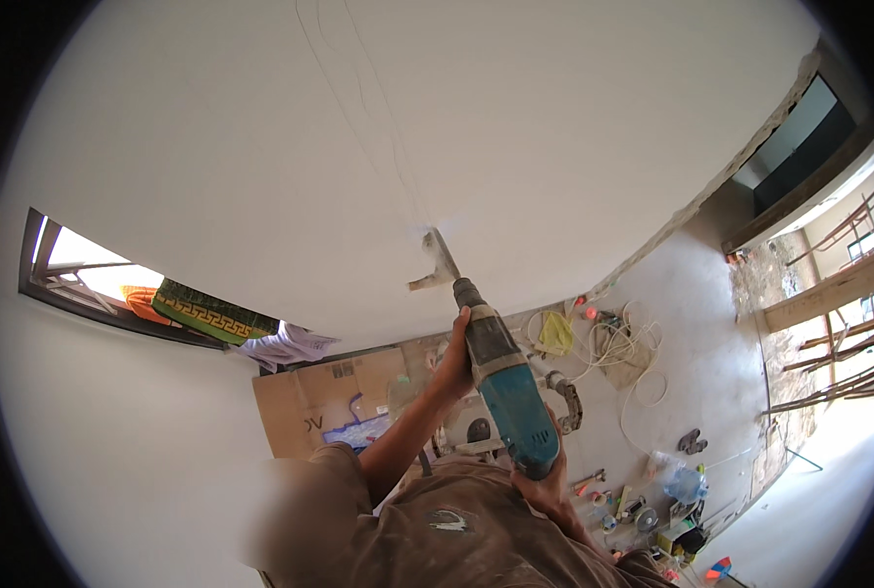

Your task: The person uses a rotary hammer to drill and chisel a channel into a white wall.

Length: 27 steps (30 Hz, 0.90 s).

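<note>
At a smooth white wall (574,127), the left grip (454,363) wraps the dark front of a teal power drill (515,402), right grip (547,482) closed round its rear; its long metal bit (447,253) meets a rough chipped patch (436,259), apparently early work, thin dark lines (370,73) above looking uncut.

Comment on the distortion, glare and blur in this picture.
Head view: dark fisheye corners, with straight edges bowing toward the rim; head view: washed-out glare in the dark-framed window at left; head view: a smeared patch beside the brown fabric sleeve, while the teal-and-black power drill reads fairly clearly.
</note>
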### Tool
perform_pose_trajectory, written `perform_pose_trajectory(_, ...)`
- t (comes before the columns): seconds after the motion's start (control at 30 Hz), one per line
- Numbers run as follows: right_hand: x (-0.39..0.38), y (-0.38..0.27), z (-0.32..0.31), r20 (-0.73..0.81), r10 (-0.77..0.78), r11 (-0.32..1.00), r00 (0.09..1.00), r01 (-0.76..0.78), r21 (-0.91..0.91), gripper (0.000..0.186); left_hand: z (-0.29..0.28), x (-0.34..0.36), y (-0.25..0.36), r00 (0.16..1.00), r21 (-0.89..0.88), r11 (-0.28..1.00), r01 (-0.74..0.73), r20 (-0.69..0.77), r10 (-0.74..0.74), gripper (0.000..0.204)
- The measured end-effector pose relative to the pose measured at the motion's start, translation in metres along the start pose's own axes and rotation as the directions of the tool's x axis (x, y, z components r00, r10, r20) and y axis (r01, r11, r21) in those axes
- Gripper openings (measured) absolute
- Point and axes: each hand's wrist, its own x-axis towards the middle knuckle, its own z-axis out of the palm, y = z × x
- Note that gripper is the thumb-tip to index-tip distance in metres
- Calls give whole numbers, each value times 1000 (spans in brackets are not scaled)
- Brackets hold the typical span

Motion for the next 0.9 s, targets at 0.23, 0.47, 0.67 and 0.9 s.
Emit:
perform_pose_trajectory(0.23, -9, -3, -11, 66, 136, 990, 988, -138, 16, 99, 9, 6, 0, 997, 32, 999, -14, -74, 17, 70)
perform_pose_trajectory(0.47, 34, -28, -22, 124, 162, 985, 979, -167, 31, 98, 3, 34, 16, 995, -66, 998, -3, -103, -3, 69)
perform_pose_trajectory(0.67, 52, -29, -18, 92, 172, 985, 981, -171, -20, 97, 6, 43, 25, 990, -95, 995, -21, -141, 8, 68)
perform_pose_trajectory(0.9, 38, -39, -15, 135, 52, 986, 989, -72, 153, 98, 3, 35, 11, 992, -51, 998, -21, -128, 14, 68)
